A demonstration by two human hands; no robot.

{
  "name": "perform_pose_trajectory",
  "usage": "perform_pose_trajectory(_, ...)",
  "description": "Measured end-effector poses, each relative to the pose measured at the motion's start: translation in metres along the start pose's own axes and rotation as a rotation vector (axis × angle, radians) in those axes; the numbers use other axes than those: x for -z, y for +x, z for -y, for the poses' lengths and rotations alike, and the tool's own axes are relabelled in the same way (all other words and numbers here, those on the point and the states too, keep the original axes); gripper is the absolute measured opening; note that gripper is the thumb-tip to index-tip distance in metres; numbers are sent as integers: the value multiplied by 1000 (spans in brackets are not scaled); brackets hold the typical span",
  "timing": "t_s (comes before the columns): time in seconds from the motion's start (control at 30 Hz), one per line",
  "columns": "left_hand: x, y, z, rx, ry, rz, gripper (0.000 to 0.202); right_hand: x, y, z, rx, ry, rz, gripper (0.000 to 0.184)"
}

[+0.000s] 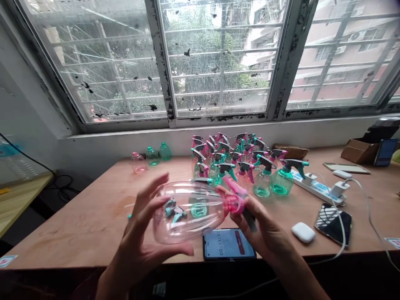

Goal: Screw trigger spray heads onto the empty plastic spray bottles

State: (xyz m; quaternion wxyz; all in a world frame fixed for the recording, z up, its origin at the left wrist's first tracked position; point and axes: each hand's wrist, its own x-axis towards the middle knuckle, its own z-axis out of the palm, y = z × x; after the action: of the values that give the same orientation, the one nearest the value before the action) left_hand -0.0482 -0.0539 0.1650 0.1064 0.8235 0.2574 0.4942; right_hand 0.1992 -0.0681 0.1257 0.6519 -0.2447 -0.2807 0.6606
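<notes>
A clear pink spray bottle point(187, 225) lies sideways in the air between my hands, its base to the left. My left hand point(137, 233) curves loosely round the base, fingers above and thumb along the underside. At the neck, my right hand point(262, 225) grips the pink and grey spray head point(238, 192); the trigger side is partly hidden by fingers. Through the clear wall show loose grey and teal spray heads point(176, 211) and a green bottle point(199, 209) on the table behind.
Several assembled spray bottles point(237, 158) crowd the table's back. Headless bottles, one pink point(139, 163) and two green point(152, 156), stand at back left. A phone with a timer point(229, 243) lies below my hands. At right are a power strip point(321, 189), another phone point(333, 225) and a white case point(303, 232).
</notes>
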Motion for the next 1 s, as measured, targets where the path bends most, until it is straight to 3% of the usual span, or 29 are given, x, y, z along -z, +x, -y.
perform_pose_trajectory(0.1,-3,-3,-3,-5,-17,48,74,6,1,2,62,-43,77,44)
perform_pose_trajectory(0.27,-10,-7,-6,60,-148,-5,98,21,1,10,192,-398,135,38)
perform_pose_trajectory(0.4,-6,-8,-8,94,-179,50,109,24,1,17,241,-705,161,38)
perform_pose_trajectory(0.53,-2,-10,-4,191,-130,256,106,26,-4,25,551,-965,173,30)
perform_pose_trajectory(0.67,-9,-13,4,313,-172,269,101,31,-11,31,797,-1198,225,45)
perform_pose_trajectory(0.83,-23,-8,4,434,-272,198,116,30,-14,25,1051,-1271,236,51)
perform_pose_trajectory(1.0,-24,-2,3,481,-384,196,89,27,-15,19,1073,-1265,259,52)
